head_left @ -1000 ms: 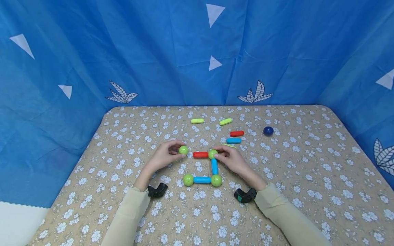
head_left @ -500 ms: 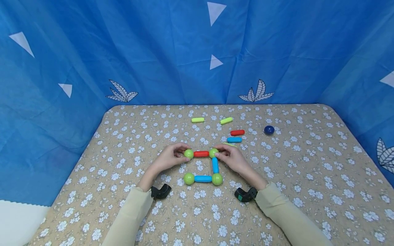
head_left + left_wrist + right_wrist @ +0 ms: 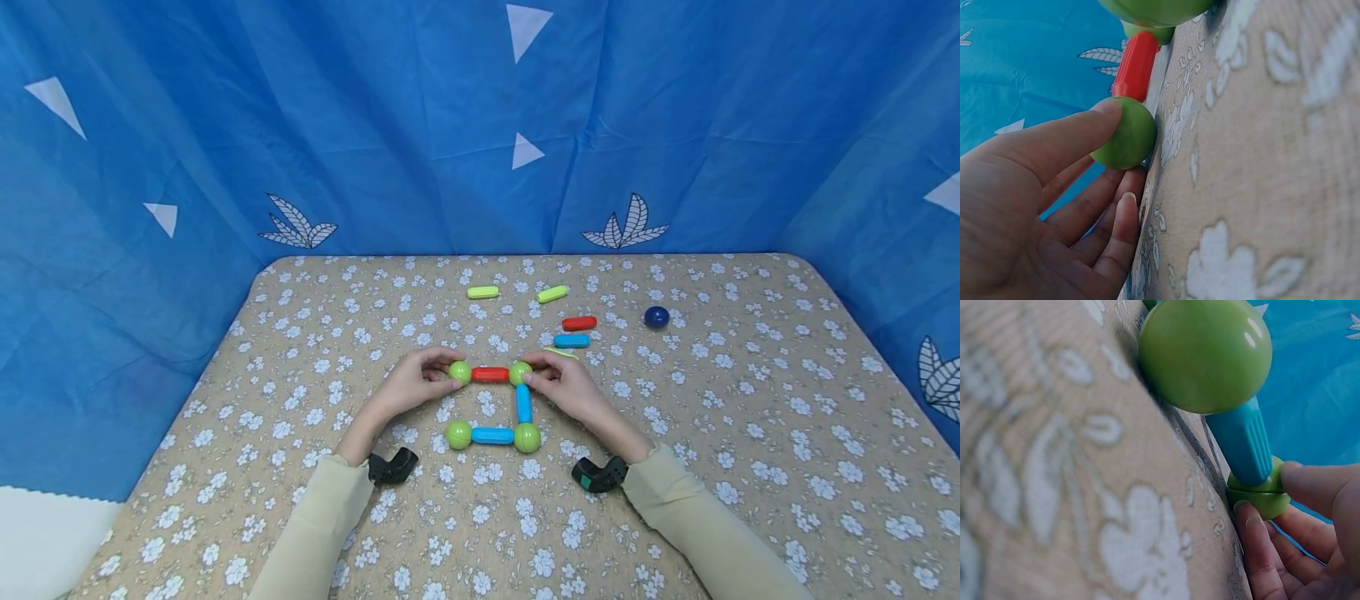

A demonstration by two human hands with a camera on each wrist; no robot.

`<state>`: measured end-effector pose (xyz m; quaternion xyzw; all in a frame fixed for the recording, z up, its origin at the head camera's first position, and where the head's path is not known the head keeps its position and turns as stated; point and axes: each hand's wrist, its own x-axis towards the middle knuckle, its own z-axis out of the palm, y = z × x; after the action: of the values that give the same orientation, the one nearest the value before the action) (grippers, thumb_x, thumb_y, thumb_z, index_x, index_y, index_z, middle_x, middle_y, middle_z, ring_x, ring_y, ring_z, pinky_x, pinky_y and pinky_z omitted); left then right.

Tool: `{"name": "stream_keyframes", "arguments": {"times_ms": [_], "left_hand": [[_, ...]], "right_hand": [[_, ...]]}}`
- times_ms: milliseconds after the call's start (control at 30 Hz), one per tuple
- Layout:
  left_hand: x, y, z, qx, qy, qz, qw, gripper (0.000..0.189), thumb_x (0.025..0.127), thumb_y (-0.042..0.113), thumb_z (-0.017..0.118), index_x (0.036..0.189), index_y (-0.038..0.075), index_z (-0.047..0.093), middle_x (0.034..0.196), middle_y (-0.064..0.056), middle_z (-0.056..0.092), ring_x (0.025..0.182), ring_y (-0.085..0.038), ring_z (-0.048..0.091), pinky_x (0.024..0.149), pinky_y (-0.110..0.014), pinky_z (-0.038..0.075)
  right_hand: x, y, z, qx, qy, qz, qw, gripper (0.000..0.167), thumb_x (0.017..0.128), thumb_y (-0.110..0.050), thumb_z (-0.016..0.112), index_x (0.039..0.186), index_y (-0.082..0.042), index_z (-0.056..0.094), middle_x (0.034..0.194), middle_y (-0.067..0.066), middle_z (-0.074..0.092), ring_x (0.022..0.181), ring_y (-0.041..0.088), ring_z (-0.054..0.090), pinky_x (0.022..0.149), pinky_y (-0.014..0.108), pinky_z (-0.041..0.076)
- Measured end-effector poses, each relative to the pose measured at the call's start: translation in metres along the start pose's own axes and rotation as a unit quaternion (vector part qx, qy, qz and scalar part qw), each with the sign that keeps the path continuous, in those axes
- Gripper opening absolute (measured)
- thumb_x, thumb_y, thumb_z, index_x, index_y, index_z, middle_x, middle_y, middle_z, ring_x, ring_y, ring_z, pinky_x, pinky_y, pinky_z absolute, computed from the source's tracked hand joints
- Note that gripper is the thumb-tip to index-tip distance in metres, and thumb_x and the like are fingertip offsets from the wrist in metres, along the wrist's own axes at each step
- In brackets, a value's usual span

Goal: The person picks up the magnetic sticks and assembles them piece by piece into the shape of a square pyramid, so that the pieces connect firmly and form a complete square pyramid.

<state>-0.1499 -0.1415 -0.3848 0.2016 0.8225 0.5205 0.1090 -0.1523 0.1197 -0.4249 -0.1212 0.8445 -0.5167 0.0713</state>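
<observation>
Head view: on the flowered tabletop (image 3: 675, 467), your left hand (image 3: 405, 387) pinches a green plastic ball (image 3: 460, 372) joined to the short red plastic rod (image 3: 491, 374); your right hand (image 3: 567, 389) pinches the second green ball (image 3: 519, 372) at the rod's other end.

Left wrist view: thumb and fingers (image 3: 1054, 147) close on the ball (image 3: 1129, 134) beside the rod (image 3: 1135, 65).

Right wrist view: fingertips (image 3: 1316, 481) grip the second ball (image 3: 1261, 490), joined to a blue ribbed rod (image 3: 1244, 440).

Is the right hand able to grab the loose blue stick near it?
Probably yes. The blue stick lies just beyond the right hand with only bare cloth between, but that hand now pinches a green ball.
</observation>
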Motion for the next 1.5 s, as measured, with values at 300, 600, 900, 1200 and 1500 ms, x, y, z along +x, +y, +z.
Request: {"name": "stream_keyframes", "arguments": {"times_ms": [300, 600, 900, 1200, 1500], "left_hand": [[0.009, -0.009, -0.001, -0.003, 0.0, 0.016, 0.9999, 0.038, 0.082, -0.001, 0.07, 0.117, -0.01, 0.057, 0.106, -0.019, 0.061, 0.095, -0.032, 0.057, 0.08, -0.042, 0.048], [0.06, -0.033, -0.029, 0.004, 0.063, 0.01, 0.9979, 0.037, 0.086, 0.003, 0.067, 0.12, -0.005, 0.057, 0.115, -0.018, 0.059, 0.101, -0.029, 0.056, 0.088, -0.037, 0.046], [0.131, -0.024, -0.028, 0.134, 0.036, -0.042, 0.9895, 0.048, 0.088, 0.011, 0.067, 0.133, 0.004, 0.05, 0.13, -0.015, 0.05, 0.116, -0.029, 0.048, 0.095, -0.038, 0.04], [0.16, -0.028, -0.018, 0.181, 0.003, -0.041, 0.9827, 0.039, 0.085, 0.007, 0.069, 0.122, 0.001, 0.059, 0.115, -0.014, 0.058, 0.104, -0.026, 0.053, 0.088, -0.034, 0.043], [0.152, -0.034, -0.019, 0.229, 0.011, -0.053, 0.9718, 0.025, 0.085, 0.01, 0.069, 0.108, 0.001, 0.067, 0.095, -0.011, 0.062, 0.085, -0.022, 0.054, 0.075, -0.033, 0.044]], "right_hand": [[0.004, 0.002, -0.003, -0.019, 0.004, -0.021, 0.9996, 0.031, 0.089, -0.014, 0.066, 0.12, -0.006, 0.063, 0.092, 0.004, 0.061, 0.071, 0.017, 0.054, 0.059, 0.03, 0.044], [0.007, 0.002, -0.008, -0.028, 0.001, -0.028, 0.9992, 0.03, 0.089, -0.014, 0.066, 0.118, -0.007, 0.064, 0.09, 0.003, 0.06, 0.07, 0.017, 0.054, 0.059, 0.03, 0.044], [0.004, 0.004, -0.005, -0.027, -0.004, -0.021, 0.9994, 0.03, 0.089, -0.015, 0.066, 0.118, -0.007, 0.064, 0.089, 0.002, 0.06, 0.07, 0.016, 0.054, 0.06, 0.03, 0.044], [0.001, 0.005, 0.003, -0.015, -0.003, -0.02, 0.9997, 0.03, 0.089, -0.014, 0.066, 0.118, -0.007, 0.064, 0.091, 0.002, 0.06, 0.071, 0.016, 0.054, 0.06, 0.029, 0.045], [0.001, 0.003, 0.003, 0.0, -0.004, -0.027, 0.9996, 0.03, 0.089, -0.014, 0.066, 0.118, -0.006, 0.064, 0.092, 0.003, 0.061, 0.072, 0.017, 0.055, 0.059, 0.028, 0.045]]}}
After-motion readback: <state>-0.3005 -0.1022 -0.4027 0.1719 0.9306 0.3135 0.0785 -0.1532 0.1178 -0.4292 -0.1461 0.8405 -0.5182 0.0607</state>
